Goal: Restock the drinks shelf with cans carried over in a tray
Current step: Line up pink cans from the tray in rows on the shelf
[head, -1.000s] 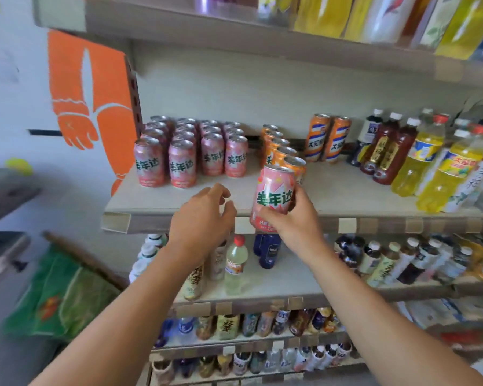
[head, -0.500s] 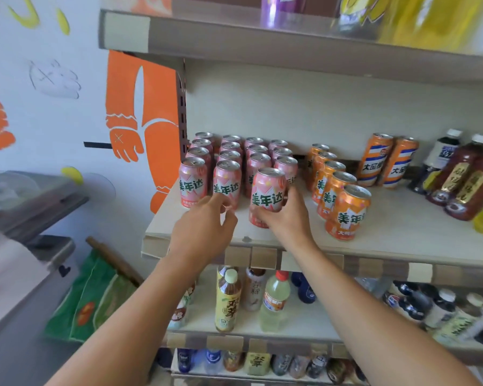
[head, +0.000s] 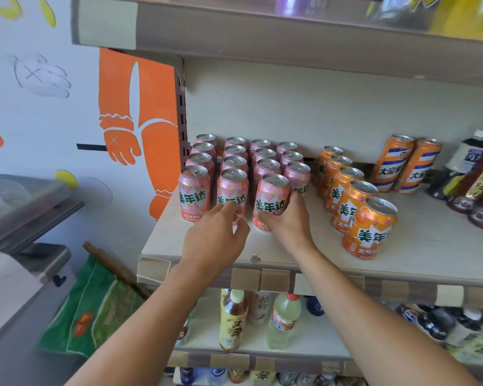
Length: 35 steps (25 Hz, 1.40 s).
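- Three shelf tiers in view; the drinks shelf (head: 195,246) is the middle one, a pale board with price-tag holders along its front edge.
- Orange figure mural (head: 140,121) on the white wall left of the shelving.
- Green sack (head: 95,310) on the floor at lower left, a brown stick leaning across it.
- Block of pink cans (head: 243,160), upright, in four rows running front to back at the left end of the drinks shelf.
- Row of orange cans (head: 346,196), upright, running back just to the right of the pink block.
- Two tall orange-and-blue cans (head: 407,162) against the back wall, further right, with dark bottles (head: 474,185) beside them.
- Assorted bottles (head: 234,321) on the tier below.
- Right hand (head: 287,218): fingers curled round the front pink can (head: 271,201), which stands upright on the shelf at the head of the third row.
- Left hand (head: 215,235): loosely curled, holding nothing, fingertips touching the lower front of the second-row pink can (head: 232,190).
- Tray: not visible.
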### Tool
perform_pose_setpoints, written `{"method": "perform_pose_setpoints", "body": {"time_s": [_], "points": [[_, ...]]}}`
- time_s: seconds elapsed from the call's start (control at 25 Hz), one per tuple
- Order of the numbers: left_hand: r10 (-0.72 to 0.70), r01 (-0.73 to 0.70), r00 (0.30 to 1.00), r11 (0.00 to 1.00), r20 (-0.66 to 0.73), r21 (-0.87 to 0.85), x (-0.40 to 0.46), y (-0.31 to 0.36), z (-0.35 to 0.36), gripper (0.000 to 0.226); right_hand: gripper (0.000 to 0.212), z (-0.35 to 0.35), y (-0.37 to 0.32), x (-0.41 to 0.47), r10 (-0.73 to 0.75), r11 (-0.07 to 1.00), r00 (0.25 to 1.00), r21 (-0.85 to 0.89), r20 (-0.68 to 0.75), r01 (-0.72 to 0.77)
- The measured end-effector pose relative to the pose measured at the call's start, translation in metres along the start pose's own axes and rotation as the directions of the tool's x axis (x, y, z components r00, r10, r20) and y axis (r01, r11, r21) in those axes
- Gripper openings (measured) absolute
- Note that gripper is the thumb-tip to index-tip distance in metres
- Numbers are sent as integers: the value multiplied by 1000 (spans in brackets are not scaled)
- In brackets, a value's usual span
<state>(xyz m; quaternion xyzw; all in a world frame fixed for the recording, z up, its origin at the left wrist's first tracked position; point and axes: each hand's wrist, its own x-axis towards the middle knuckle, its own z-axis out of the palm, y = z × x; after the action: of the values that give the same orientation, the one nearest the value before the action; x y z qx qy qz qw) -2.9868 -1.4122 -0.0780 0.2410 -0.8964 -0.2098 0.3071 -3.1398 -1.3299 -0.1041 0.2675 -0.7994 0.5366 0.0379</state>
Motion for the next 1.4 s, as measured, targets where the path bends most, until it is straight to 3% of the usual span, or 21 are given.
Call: {"method": "perform_pose_setpoints", "body": {"time_s": [0.64,0.92,1.2,1.4], "points": [[-9,9,1000,1000,-7,-17,0,-3,8,22,69,-4,-8,-1,-13,1000,997,-23,78,15],[2,-2,1000,1000,2,-23,-3,-1,8,20,56,-2,-15,-2,37,999,996,-34,83,-35],[-33,33,999,999,0,1,-6,-12,-2,22,72,-4,-17,-3,26,999,995,-30,93,-23],[-29,29,1000,999,6,21,-10,-13,-3,22,66,-4,-16,-6,30,999,994,-29,104,-27]]}}
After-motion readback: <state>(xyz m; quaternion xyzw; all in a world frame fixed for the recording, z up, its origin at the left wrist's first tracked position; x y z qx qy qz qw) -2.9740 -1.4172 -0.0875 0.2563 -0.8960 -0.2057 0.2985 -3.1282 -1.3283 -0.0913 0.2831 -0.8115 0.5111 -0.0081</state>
